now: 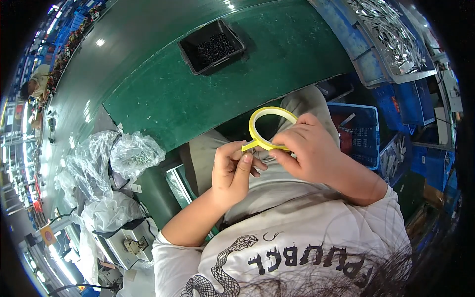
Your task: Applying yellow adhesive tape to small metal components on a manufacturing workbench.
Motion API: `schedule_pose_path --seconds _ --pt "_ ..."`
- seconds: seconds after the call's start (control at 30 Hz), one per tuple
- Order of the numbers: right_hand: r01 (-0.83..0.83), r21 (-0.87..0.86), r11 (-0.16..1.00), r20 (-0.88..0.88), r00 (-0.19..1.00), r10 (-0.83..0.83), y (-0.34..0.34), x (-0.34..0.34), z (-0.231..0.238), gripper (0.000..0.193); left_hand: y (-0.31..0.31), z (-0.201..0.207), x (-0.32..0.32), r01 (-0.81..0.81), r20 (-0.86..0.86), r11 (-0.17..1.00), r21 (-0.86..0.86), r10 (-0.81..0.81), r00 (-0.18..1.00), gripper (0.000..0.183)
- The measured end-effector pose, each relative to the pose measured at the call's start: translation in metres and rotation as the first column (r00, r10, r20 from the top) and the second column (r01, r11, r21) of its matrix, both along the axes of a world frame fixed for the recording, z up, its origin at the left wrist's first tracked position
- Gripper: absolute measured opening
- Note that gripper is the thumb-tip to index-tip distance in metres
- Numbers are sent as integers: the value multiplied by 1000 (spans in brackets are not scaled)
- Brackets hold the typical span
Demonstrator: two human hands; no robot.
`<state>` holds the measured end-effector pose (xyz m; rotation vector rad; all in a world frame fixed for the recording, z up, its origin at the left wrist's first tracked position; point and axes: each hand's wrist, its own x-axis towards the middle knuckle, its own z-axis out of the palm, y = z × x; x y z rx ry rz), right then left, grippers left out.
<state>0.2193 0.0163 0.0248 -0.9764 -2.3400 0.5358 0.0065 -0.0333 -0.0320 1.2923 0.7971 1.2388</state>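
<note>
Over my lap, a roll of yellow tape (253, 123) stands between my two hands, its ring facing up toward me. My right hand (309, 148) grips the roll's right side, thumb and fingers pinched on the rim. A short free end of the tape runs off the near left of the roll to my left hand (232, 171). There, thumb and forefinger are closed on that end. My left hand's other fingers curl beneath, partly hidden.
A black bin (210, 47) of small dark parts sits on the green table (163, 99). Clear plastic bags (133, 156) lie at left, above a grey machine (131, 242). At right are a tray of metal strips (391, 34) and a blue crate (363, 133).
</note>
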Motion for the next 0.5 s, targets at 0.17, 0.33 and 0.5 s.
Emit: schedule_pose_path --seconds 0.17,0.33,0.5 --pt "-5 -16 1000 5 1000 5 0 0 -1 18 1 0 -1 16 -24 1000 18 -15 1000 29" --pt "-2 -5 1000 -13 1000 2 1 -1 -2 17 1 0 -1 27 -32 999 30 -26 999 28" --pt "-4 -12 1000 -14 1000 4 0 0 -3 17 1 2 0 41 -19 999 29 -40 999 28"
